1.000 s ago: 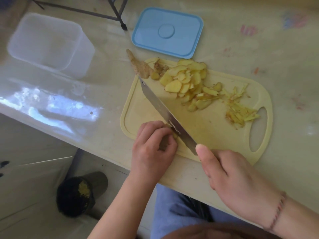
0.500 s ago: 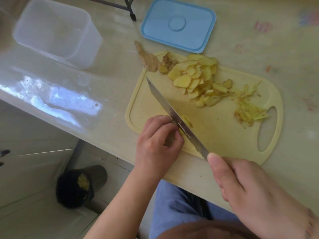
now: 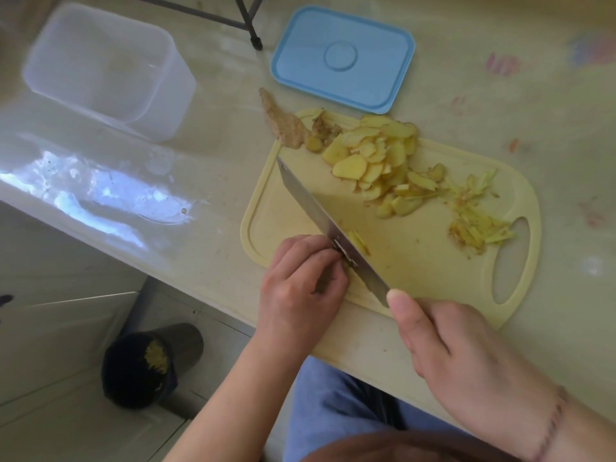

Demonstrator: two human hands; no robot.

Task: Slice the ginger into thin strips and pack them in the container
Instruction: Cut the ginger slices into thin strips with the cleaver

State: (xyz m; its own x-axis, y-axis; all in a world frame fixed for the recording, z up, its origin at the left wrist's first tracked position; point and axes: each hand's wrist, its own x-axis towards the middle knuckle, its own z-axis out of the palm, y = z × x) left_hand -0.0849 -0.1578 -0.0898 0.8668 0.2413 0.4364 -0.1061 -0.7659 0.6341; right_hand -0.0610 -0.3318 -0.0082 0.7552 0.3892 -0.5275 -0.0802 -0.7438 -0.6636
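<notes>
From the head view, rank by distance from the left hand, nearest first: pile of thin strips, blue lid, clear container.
Measured from the left hand:
1. Pile of thin strips, right, by the board's handle.
2. Blue lid, far side.
3. Clear container, far left corner.

You have no legible text, label, brand or number in view. The blue lid [image 3: 343, 58] beyond your grip carries only a plain embossed circle. Faint red and blue marks on the surface [image 3: 500, 95] past it are too blurred to read.
</notes>
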